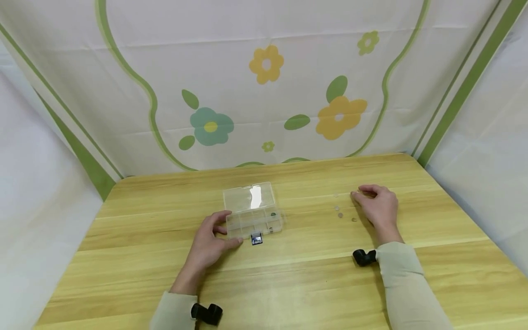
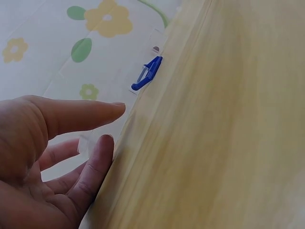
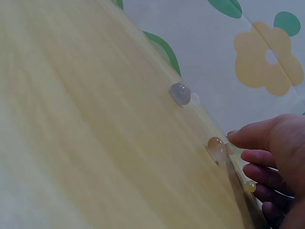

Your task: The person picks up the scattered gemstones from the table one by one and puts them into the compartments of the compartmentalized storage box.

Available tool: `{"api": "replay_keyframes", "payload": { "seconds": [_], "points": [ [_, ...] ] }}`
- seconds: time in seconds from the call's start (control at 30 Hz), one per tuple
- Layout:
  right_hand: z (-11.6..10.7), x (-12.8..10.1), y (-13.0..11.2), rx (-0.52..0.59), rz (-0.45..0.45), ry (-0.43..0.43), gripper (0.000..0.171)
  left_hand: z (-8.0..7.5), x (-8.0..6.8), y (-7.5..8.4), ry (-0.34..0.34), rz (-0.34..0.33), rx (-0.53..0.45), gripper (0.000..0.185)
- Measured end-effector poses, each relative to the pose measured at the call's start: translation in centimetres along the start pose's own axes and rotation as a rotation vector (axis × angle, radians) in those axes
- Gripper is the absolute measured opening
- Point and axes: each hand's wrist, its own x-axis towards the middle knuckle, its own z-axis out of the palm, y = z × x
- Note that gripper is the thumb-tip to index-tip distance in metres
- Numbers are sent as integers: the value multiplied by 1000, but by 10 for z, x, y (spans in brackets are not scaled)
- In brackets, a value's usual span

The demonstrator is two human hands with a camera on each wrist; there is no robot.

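A clear plastic compartment box [image 1: 253,210] with a blue latch [image 1: 256,238] lies on the wooden table [image 1: 288,275]. A couple of small dark items sit in its right cells. My left hand [image 1: 210,240] holds the box's near left corner between thumb and fingers. In the left wrist view the fingertips [image 2: 102,143] touch the clear box [image 2: 88,143], with the blue latch [image 2: 147,74] further along. My right hand [image 1: 377,204] rests on the table to the right, fingers loosely bent and fingertips down beside several small beads [image 1: 340,215]. The beads [image 3: 217,147] lie just off the fingertips [image 3: 236,137].
A flowered cloth backdrop [image 1: 264,91] stands behind the table, and white cloth hangs on both sides. Black wrist mounts [image 1: 363,256] sit on both sleeves. Bare wood stretches between box and beads and along the near edge.
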Motion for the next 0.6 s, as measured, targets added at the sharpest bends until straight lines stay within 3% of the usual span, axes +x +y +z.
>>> {"api": "replay_keyframes", "payload": {
  "seconds": [0.6],
  "points": [
    [1,1,1,-72,-51,-4,32,-2,4,11,-3,-72,14,76]
  ]
}}
